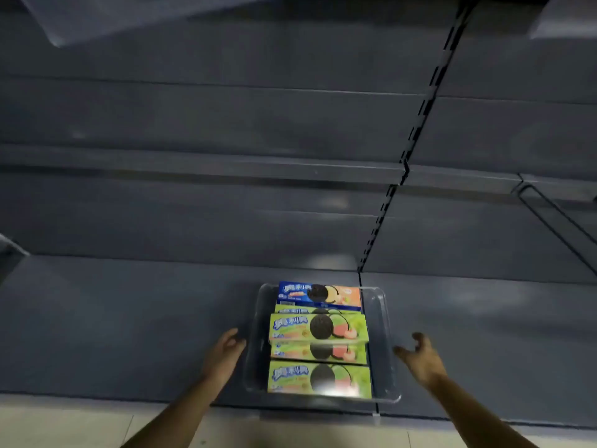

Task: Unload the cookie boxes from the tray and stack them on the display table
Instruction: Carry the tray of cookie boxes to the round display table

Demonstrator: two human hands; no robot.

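Flanking the clear tray (384, 350), left hand (224, 354) and right hand (421, 358) spread open, empty.

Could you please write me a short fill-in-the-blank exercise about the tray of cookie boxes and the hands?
1. The cookie boxes lie in a clear plastic tray on a dark ____ shelf.
2. The farthest box is mainly ____, unlike the green boxes.
3. The left hand and right hand flank the tray, both ____.

Missing words: grey; blue; open
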